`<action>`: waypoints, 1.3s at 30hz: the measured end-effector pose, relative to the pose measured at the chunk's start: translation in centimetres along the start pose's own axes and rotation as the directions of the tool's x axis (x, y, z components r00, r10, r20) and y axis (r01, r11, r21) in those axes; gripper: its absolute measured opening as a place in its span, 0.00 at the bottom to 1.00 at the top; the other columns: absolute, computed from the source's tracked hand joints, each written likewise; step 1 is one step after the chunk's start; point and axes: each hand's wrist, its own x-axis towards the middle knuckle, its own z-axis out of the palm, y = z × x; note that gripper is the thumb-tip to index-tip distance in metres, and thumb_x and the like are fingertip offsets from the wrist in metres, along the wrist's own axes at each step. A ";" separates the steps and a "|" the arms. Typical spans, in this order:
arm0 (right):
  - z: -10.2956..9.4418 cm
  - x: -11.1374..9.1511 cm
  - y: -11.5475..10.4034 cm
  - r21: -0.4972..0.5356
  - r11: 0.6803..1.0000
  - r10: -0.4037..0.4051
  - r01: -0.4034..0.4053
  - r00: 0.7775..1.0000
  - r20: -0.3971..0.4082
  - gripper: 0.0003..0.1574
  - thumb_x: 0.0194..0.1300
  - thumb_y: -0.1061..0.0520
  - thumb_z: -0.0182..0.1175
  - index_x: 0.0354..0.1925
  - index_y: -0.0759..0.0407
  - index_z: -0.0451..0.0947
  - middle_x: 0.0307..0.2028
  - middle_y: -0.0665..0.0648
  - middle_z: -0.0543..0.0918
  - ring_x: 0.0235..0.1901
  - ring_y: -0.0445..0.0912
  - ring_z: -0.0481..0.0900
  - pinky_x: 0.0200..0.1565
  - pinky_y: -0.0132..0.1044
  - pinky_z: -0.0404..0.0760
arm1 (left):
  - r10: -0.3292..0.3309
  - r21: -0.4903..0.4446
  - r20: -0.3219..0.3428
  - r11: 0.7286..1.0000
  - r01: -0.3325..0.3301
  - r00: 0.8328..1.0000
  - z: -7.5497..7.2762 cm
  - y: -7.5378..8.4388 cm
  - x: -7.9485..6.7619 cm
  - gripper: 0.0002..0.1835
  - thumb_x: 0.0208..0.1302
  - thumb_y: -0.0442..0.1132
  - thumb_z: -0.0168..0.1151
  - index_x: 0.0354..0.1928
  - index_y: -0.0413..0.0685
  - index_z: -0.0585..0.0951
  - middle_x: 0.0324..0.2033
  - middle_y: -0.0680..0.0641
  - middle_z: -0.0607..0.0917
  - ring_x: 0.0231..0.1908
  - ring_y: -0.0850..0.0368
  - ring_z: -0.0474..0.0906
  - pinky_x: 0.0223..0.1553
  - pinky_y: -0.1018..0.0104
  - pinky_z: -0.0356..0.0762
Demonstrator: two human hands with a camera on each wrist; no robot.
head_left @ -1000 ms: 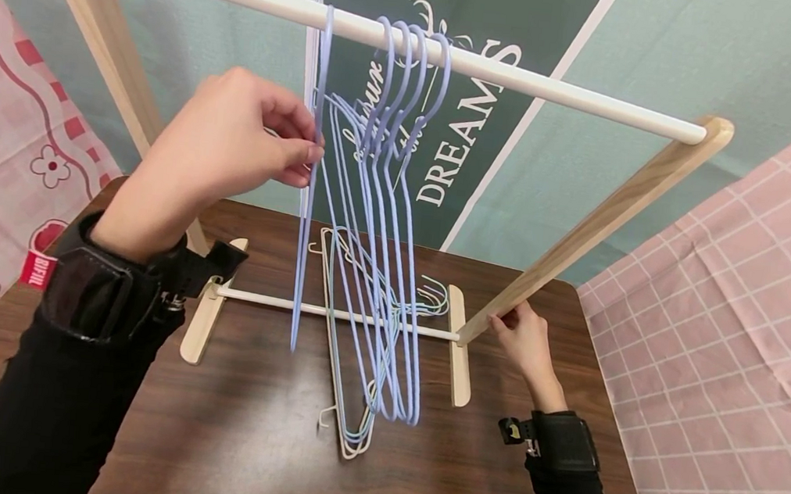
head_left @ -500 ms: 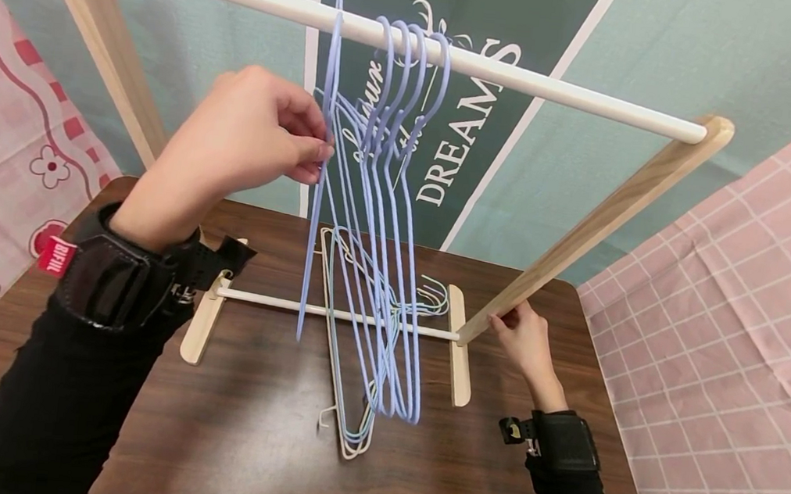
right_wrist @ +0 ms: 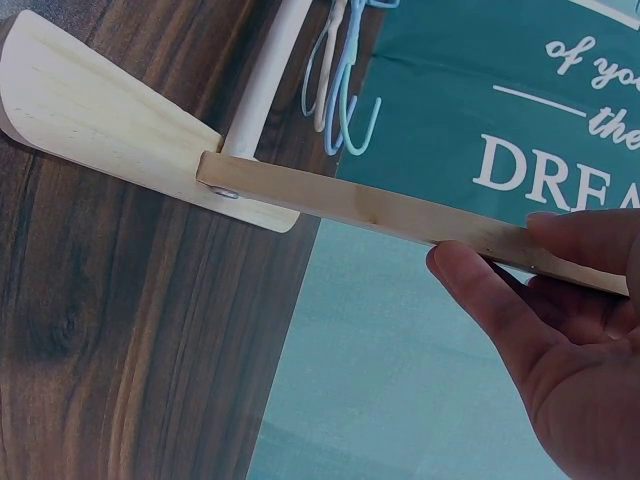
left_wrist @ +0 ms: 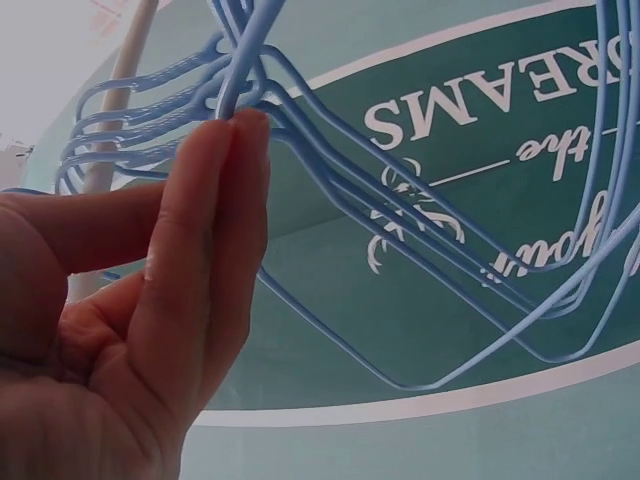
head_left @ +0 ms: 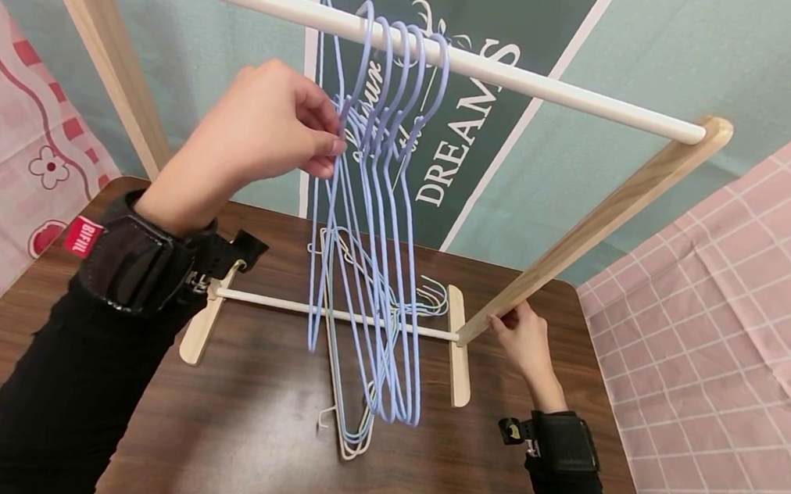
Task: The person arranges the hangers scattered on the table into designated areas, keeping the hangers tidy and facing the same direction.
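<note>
My left hand pinches a blue hanger between thumb and fingertips, just below its hook. That hook lies over the white top rod of a wooden clothes rack. Several more blue hangers hang right beside it, hooks close together. From the left wrist view, the pinched hanger crosses in front of the hung ones. Low on the rack's right wooden post, my right hand grips the wood; the right wrist view has thumb and fingers on opposite sides of this post.
Under the rack, white and pale blue hangers lie on the brown wood table. A white lower rail joins the rack's feet. Patterned cloths enclose the sides, with a green printed one behind.
My left hand has moved right along the rod with the blue hanger, whose hook now sits next to the hung group. The hanger has turned somewhat. My right hand stays on the post.
</note>
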 end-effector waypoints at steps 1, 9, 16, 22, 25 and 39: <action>0.0 0.0 0.0 0.000 1.000 0.001 -0.001 1.000 0.000 0.14 0.57 0.70 0.60 0.41 0.75 0.71 0.34 0.74 0.79 0.34 0.62 0.80 0.32 0.49 0.80 | -0.001 -0.008 0.001 1.000 0.001 1.000 0.1 -0.1 0.1 0.07 0.60 0.35 0.60 0.38 0.38 0.80 0.30 0.45 0.84 0.25 0.59 0.83 0.29 0.72 0.79; 0.0 0.0 0.0 0.005 1.000 0.007 -0.007 1.000 0.004 0.14 0.57 0.70 0.59 0.42 0.76 0.70 0.34 0.74 0.79 0.35 0.62 0.80 0.33 0.49 0.80 | -0.016 -0.004 0.004 1.000 0.016 1.000 0.4 -0.5 0.6 0.09 0.59 0.37 0.61 0.38 0.39 0.81 0.28 0.45 0.85 0.23 0.62 0.82 0.31 0.74 0.76; 0.0 -0.1 0.0 0.008 1.000 0.000 0.000 1.000 0.002 0.14 0.57 0.69 0.59 0.42 0.75 0.70 0.34 0.74 0.79 0.34 0.62 0.80 0.32 0.50 0.80 | -0.020 -0.030 0.025 0.999 0.021 0.999 0.7 -0.4 0.6 0.09 0.60 0.36 0.60 0.38 0.36 0.80 0.30 0.44 0.84 0.23 0.61 0.82 0.31 0.73 0.77; 0.1 -0.1 0.0 -0.005 1.000 -0.018 0.018 1.000 -0.007 0.15 0.56 0.70 0.61 0.41 0.75 0.71 0.33 0.74 0.79 0.33 0.62 0.80 0.31 0.50 0.80 | -0.018 -0.030 0.021 0.999 0.018 1.000 0.9 -0.3 0.5 0.08 0.60 0.35 0.60 0.38 0.37 0.80 0.31 0.44 0.84 0.23 0.61 0.82 0.34 0.73 0.77; 0.1 -0.1 0.0 -0.007 1.000 -0.021 0.021 1.000 -0.010 0.15 0.56 0.70 0.61 0.41 0.75 0.71 0.33 0.74 0.79 0.33 0.62 0.80 0.31 0.50 0.80 | -0.020 -0.039 0.019 0.999 0.021 1.000 0.9 -0.4 0.5 0.08 0.60 0.35 0.60 0.38 0.37 0.80 0.30 0.44 0.84 0.24 0.61 0.82 0.34 0.73 0.77; 0.0 -0.1 -0.1 0.003 1.000 -0.020 0.020 1.000 -0.009 0.14 0.58 0.69 0.59 0.42 0.75 0.70 0.34 0.74 0.78 0.34 0.63 0.80 0.32 0.50 0.80 | -0.031 -0.137 0.031 0.990 0.035 0.999 1.0 -0.8 0.3 0.10 0.60 0.34 0.60 0.40 0.33 0.79 0.29 0.42 0.84 0.22 0.60 0.82 0.28 0.72 0.78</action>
